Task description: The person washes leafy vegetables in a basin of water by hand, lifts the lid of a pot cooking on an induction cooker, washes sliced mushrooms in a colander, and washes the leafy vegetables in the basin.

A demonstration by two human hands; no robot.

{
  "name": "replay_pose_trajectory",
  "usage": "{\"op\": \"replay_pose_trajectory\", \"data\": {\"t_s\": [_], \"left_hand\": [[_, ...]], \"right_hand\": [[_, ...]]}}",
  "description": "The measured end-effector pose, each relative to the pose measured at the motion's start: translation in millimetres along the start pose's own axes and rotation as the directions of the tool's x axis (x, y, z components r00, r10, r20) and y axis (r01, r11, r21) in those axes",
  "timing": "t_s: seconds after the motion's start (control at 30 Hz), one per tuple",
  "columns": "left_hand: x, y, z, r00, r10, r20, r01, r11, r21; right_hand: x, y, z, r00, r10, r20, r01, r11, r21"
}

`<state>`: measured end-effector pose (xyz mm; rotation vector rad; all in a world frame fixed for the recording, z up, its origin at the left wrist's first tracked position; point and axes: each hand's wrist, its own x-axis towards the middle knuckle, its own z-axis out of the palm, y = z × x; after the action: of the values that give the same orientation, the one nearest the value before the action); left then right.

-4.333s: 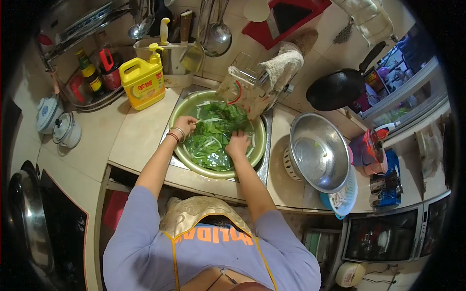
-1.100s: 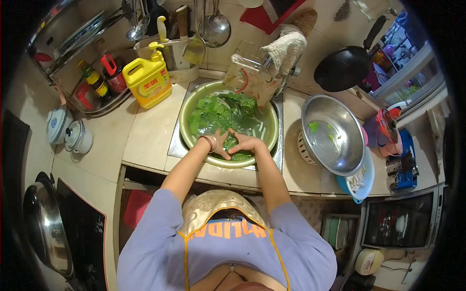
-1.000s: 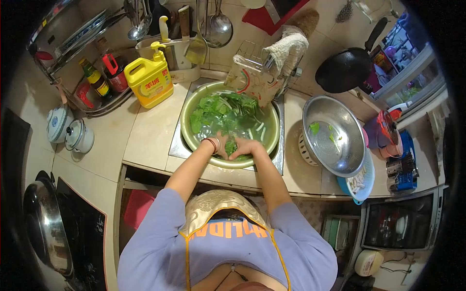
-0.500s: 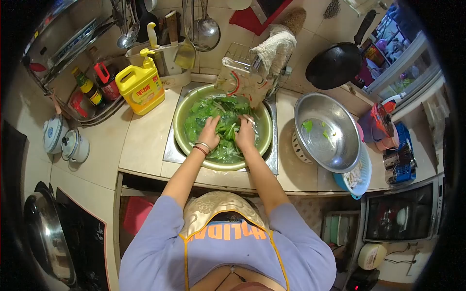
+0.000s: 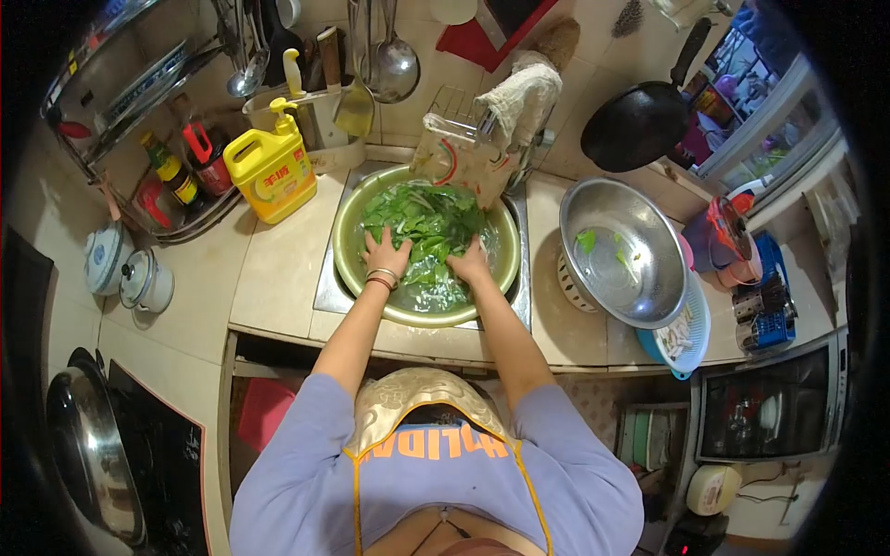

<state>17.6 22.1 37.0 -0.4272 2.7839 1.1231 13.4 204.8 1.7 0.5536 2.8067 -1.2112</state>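
Note:
Leafy greens (image 5: 425,218) lie heaped in water inside a large yellowish-green basin (image 5: 345,274), which sits in the metal sink. My left hand (image 5: 386,257), with bracelets at its wrist, has its fingers spread at the left edge of the heap, holding nothing. On the opposite side, my right hand (image 5: 471,263) touches the greens with thumb and fingers apart; some of its fingertips are hard to make out among the leaves and water. A plastic bag (image 5: 454,162) with printed marks hangs by the tap over the basin's back rim.
Right of the sink, a steel bowl (image 5: 603,283) holding a few leaf scraps tilts over a blue basket (image 5: 697,345). A yellow detergent jug (image 5: 273,176) stands left of the basin. Behind hang ladles (image 5: 396,69) and a black pan (image 5: 635,128).
Both hands have drawn slightly apart and toward me, and their fingers have spread. The greens now lie gathered in a higher heap toward the back of the basin.

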Motion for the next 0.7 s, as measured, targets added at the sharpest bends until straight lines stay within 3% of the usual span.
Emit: {"op": "replay_pose_trajectory", "data": {"t_s": [0.13,0.27,0.3,0.37,0.47,0.57,0.67,0.7], "left_hand": [[30.8,-20.4,14.2,0.947,0.009,0.321,0.028,0.994,-0.11],[19.5,-15.8,9.5,0.895,0.27,0.356,-0.118,0.912,-0.394],[14.8,-11.6,8.3,0.887,0.299,0.353,-0.079,0.85,-0.521],[13.1,-10.6,6.1,0.868,0.329,0.373,-0.075,0.828,-0.555],[18.4,-12.9,7.3,0.856,0.368,0.362,-0.094,0.8,-0.592],[19.8,-13.2,6.4,0.871,0.367,0.328,-0.042,0.719,-0.693],[19.3,-13.7,10.0,0.94,0.3,0.16,-0.148,0.784,-0.603],[23.4,-19.5,16.7,0.945,0.315,0.083,-0.221,0.808,-0.547]], "right_hand": [[15.6,9.2,2.3,0.959,-0.005,0.285,-0.061,0.973,0.222],[2.8,-1.7,-10.9,0.863,-0.093,0.497,-0.157,0.885,0.438],[0.7,-3.3,-11.4,0.855,-0.11,0.507,-0.171,0.863,0.475],[-3.1,-7.4,-12.0,0.838,-0.147,0.525,-0.198,0.815,0.544],[-13.9,-22.2,-27.6,0.836,-0.192,0.514,-0.153,0.818,0.554],[17.2,6.0,0.2,0.933,-0.16,0.321,-0.033,0.853,0.52],[-1.8,-6.8,-11.7,0.971,-0.228,-0.071,0.238,0.94,0.246],[-23.3,-29.1,-29.5,0.988,-0.139,-0.061,0.151,0.946,0.287]]}}
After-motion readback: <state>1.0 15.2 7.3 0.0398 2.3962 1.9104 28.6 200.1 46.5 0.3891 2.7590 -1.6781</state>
